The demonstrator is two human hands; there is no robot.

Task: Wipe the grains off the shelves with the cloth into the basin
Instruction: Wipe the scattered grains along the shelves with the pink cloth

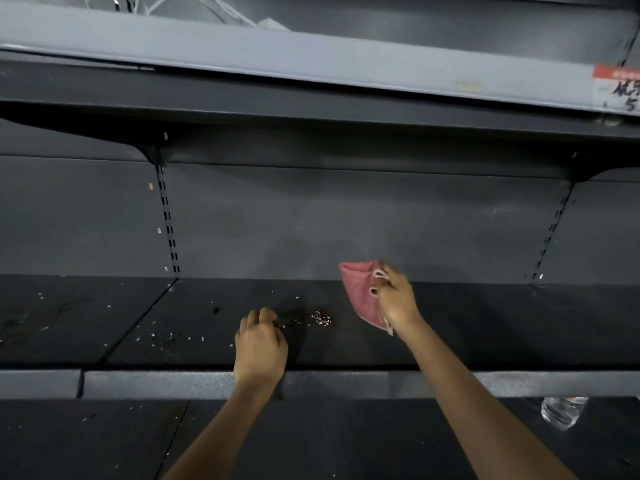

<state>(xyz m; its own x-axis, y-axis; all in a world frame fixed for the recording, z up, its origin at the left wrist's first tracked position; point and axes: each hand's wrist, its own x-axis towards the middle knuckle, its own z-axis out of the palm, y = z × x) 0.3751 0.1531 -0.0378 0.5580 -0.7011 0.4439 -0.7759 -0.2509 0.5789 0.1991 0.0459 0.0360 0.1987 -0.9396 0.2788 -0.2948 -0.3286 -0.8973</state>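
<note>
Your right hand [394,299] grips the pink cloth [362,294], fingers curled round a bunched edge so the rest hangs down to the shelf [485,327], where it touches near the back wall. Holding it bunched like that leaves a loose flap to sweep with. Just left of that grip lies a small heap of grains [322,317], and more are scattered further left across the shelf, past your left hand [261,344]. That hand rests on the shelf with its fingers curled, fingertips down among the grains as if pinching some up; I cannot tell whether it actually has any hold of them.

No basin shows anywhere in view, so judge where it sits before you sweep: the heap looks gathered for a push toward the front lip, and the basin would need to be under that edge to catch it. The lower shelf [104,438] below your forearms also carries loose grains, so most of the job looks undone. A clear bottle [561,412] lies on that lower shelf, down and right of the cloth grip, well apart from the grains
</note>
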